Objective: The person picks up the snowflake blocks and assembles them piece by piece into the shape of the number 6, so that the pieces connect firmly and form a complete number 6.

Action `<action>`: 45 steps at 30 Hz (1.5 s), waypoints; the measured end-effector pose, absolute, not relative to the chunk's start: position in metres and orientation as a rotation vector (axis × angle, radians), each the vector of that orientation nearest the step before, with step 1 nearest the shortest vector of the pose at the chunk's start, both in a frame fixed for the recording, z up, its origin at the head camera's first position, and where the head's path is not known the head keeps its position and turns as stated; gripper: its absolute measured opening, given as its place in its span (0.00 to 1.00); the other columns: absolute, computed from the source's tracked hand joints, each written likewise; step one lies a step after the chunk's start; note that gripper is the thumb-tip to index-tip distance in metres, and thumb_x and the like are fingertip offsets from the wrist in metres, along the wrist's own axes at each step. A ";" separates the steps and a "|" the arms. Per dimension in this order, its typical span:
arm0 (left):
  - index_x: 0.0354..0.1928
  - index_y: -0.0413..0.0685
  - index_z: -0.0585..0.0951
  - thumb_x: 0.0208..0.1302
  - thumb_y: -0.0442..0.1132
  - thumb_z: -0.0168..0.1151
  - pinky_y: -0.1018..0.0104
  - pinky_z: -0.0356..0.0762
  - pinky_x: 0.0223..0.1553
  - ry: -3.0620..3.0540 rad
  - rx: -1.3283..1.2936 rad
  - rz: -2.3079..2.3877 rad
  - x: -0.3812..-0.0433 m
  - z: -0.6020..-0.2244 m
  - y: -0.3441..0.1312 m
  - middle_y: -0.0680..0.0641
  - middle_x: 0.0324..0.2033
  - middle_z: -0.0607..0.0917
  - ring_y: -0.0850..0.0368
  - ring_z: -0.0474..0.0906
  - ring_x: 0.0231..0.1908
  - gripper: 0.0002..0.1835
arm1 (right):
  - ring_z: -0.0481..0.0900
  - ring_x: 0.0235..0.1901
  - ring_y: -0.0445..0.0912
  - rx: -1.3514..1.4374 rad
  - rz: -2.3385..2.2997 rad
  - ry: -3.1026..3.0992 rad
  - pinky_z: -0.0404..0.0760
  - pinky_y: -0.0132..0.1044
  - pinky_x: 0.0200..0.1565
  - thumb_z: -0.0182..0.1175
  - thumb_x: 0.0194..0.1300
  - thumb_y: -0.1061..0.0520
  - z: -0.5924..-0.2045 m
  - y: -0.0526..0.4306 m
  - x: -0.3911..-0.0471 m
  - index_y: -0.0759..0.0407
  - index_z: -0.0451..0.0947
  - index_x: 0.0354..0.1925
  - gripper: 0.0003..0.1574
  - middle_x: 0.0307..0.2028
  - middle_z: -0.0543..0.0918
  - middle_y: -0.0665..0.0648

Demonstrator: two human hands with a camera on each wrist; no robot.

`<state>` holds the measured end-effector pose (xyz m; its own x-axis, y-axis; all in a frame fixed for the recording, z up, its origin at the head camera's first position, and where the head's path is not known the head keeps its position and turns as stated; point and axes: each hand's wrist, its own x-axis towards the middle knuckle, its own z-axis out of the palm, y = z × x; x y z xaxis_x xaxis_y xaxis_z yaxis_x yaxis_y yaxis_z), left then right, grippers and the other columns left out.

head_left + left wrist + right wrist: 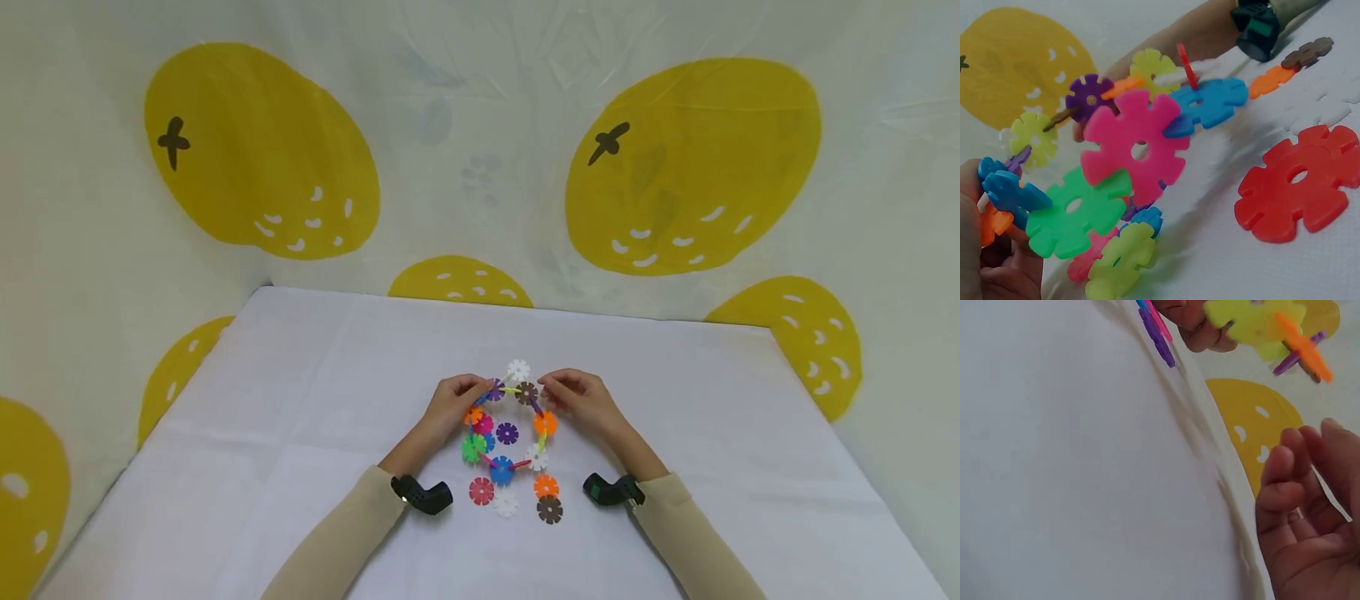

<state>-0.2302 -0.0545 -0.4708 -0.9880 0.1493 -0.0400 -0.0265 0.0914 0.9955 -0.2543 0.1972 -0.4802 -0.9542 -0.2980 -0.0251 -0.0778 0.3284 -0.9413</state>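
A ring of interlocked notched plastic discs in many colours is held up in my left hand [452,400], which pinches it at its upper left. In the left wrist view, a pink disc [1137,150], a green disc [1079,212] and a blue disc [1213,103] form its near side. A white disc [518,370] sticks out at its far end beside a brown disc [527,393]. My right hand [581,396] is just right of the ring, fingers loosely bent and holding nothing; the right wrist view shows a gap between its fingertips and the ring's orange disc [1304,347].
Loose discs lie on the white-covered table [315,383]: a red disc [482,491], a white one, an orange disc [547,486] and a brown one near me. A purple disc [507,433] and several others show within the ring's outline. A patterned curtain [480,150] stands behind.
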 end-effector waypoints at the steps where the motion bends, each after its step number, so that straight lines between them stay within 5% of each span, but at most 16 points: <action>1: 0.41 0.31 0.84 0.68 0.39 0.60 0.72 0.73 0.38 2.206 0.120 2.048 -0.234 -0.475 -0.055 0.53 0.32 0.84 0.62 0.72 0.33 0.14 | 0.75 0.28 0.45 -0.351 -1.657 2.399 0.77 0.29 0.31 0.57 0.71 0.52 -0.480 0.200 -0.252 0.66 0.80 0.49 0.19 0.33 0.82 0.58; 8: 0.43 0.35 0.85 0.67 0.43 0.62 0.73 0.73 0.38 2.151 0.093 2.151 -0.248 -0.499 -0.057 0.52 0.34 0.85 0.60 0.73 0.35 0.16 | 0.75 0.24 0.43 -0.516 -1.521 2.295 0.76 0.30 0.29 0.58 0.70 0.59 -0.482 0.217 -0.234 0.72 0.79 0.47 0.16 0.28 0.82 0.60; 16: 0.43 0.37 0.85 0.67 0.45 0.62 0.73 0.73 0.37 2.126 0.028 2.164 -0.245 -0.496 -0.060 0.53 0.33 0.84 0.59 0.73 0.35 0.16 | 0.75 0.30 0.38 -0.863 -1.364 2.105 0.76 0.26 0.33 0.70 0.58 0.62 -0.482 0.226 -0.220 0.63 0.83 0.44 0.14 0.38 0.83 0.60; 22: 0.43 0.39 0.85 0.67 0.44 0.62 0.73 0.73 0.38 2.134 0.009 2.156 -0.245 -0.496 -0.059 0.53 0.33 0.84 0.59 0.73 0.36 0.15 | 0.73 0.28 0.45 -1.124 -1.290 1.964 0.69 0.28 0.27 0.70 0.57 0.62 -0.482 0.221 -0.218 0.65 0.83 0.47 0.18 0.39 0.79 0.63; 39: 0.42 0.37 0.85 0.67 0.45 0.62 0.75 0.73 0.37 2.121 0.002 2.179 -0.246 -0.497 -0.060 0.53 0.33 0.83 0.59 0.72 0.36 0.16 | 0.66 0.24 0.52 -1.253 -1.250 1.958 0.64 0.34 0.22 0.72 0.56 0.59 -0.482 0.217 -0.214 0.61 0.83 0.44 0.16 0.32 0.73 0.60; 45: 0.42 0.37 0.84 0.67 0.46 0.62 0.74 0.73 0.37 2.126 0.016 2.171 -0.246 -0.499 -0.059 0.53 0.33 0.83 0.59 0.73 0.35 0.16 | 0.70 0.26 0.42 -1.162 -1.324 1.919 0.70 0.28 0.27 0.70 0.58 0.61 -0.485 0.220 -0.214 0.60 0.81 0.40 0.10 0.30 0.79 0.60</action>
<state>-0.2460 -0.0594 -0.4989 -0.9946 0.0811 -0.0649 -0.0666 -0.0182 0.9976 -0.2144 0.2204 -0.4849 -0.4893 -0.8710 0.0445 -0.3507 0.1498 -0.9244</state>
